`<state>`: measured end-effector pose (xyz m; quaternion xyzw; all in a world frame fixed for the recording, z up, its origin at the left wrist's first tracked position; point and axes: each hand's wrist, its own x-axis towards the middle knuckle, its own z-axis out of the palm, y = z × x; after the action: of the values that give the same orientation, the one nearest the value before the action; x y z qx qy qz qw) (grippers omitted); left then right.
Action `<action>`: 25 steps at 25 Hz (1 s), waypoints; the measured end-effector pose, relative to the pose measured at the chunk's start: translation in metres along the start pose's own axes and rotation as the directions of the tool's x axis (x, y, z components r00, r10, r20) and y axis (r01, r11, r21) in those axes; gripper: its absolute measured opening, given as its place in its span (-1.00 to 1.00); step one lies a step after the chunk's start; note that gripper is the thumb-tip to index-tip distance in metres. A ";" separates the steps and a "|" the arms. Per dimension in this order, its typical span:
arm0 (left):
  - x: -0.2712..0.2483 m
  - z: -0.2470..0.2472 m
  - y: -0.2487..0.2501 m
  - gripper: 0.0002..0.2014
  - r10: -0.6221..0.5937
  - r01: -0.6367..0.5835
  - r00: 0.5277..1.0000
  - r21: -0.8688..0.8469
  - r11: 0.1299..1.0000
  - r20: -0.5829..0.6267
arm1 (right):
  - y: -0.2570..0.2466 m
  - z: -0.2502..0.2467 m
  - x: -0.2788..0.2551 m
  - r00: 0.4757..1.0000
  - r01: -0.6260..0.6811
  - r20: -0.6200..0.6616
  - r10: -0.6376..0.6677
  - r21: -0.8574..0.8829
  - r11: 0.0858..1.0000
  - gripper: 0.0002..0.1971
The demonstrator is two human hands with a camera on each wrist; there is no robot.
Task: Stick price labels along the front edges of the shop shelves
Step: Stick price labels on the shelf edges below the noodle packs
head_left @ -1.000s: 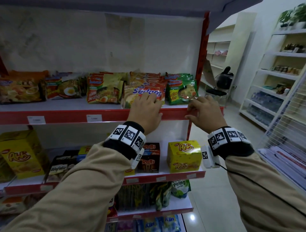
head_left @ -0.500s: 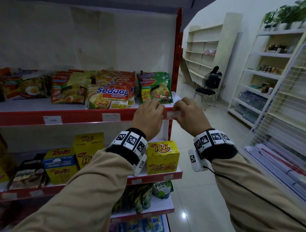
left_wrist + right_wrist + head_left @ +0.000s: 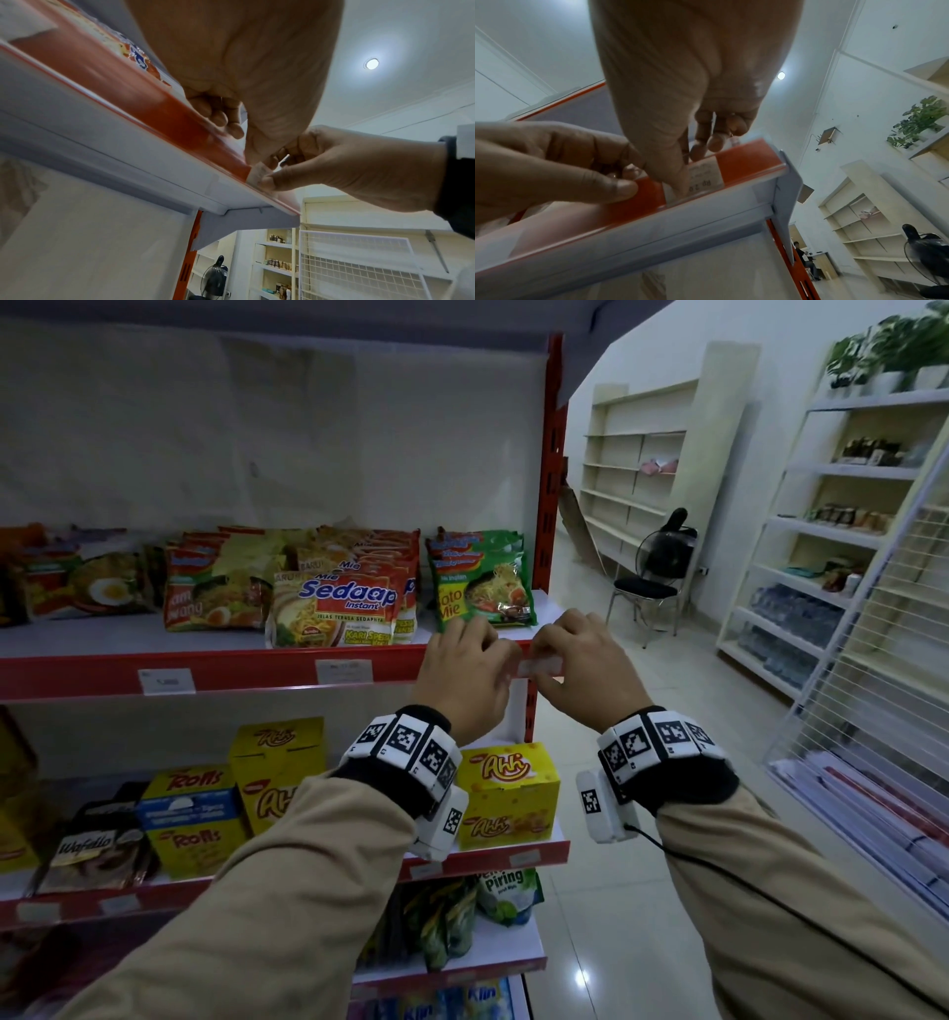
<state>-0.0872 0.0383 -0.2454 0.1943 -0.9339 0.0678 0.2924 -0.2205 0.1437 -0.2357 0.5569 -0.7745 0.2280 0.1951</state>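
surroundings: noodle packs (image 3: 328, 600) on the top shelf, a green pack (image 3: 480, 580) just behind my knuckles; yellow snack boxes (image 3: 506, 793) one shelf down; chair and fan (image 3: 655, 572) in the aisle to the right; white wire rack (image 3: 868, 670) far right.
in the way: from the head view my own fingers cover most of the label; only a pale strip shows between the two hands. Nothing between hands and strip.
shelf edge: red strip (image 3: 257, 670) runs left-right; two labels already on it, (image 3: 167, 681) and (image 3: 343, 671), well apart to the left.
label: white price label (image 3: 706, 178) sits on the red strip near the shelf's right end, just left of the red upright (image 3: 549, 469). Long axis lies along the strip, face out toward me; print reads "Rp 2…", rest hidden by my thumb.
left hand (image 3: 464, 670): fingers curled over the shelf lip, thumb (image 3: 608, 187) flat on the red strip just beside the label's left end. Gripping the edge, not the label.
right hand (image 3: 583, 667): fingers hooked over the top of the strip, thumb (image 3: 670, 174) pressed down on the label's face.
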 end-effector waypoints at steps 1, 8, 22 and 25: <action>0.000 0.000 -0.001 -0.76 0.001 -0.001 1.000 -0.001 1.000 0.004 | 0.000 -0.001 0.001 1.000 0.007 0.016 -0.007 -0.007 1.000 -0.77; 0.003 -0.003 -0.005 -0.76 0.046 -0.046 0.999 -0.020 0.999 -0.001 | 0.005 -0.014 0.021 0.983 0.015 0.186 -0.006 -0.046 0.999 -0.83; 0.001 -0.001 -0.014 -0.55 -0.085 0.038 0.991 -0.402 0.915 -0.099 | -0.015 -0.001 0.012 0.956 -0.119 -0.034 0.292 0.864 0.489 -0.75; 0.003 0.001 -0.017 -0.72 -0.101 0.037 0.986 -0.408 0.912 -0.135 | -0.020 0.004 0.011 0.963 -0.133 0.010 0.268 0.886 0.443 -0.74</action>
<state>-0.0830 0.0214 -0.2439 0.1568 -0.8951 -0.1225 0.3991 -0.2047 0.1271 -0.2305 0.4652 -0.5918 0.6511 -0.0972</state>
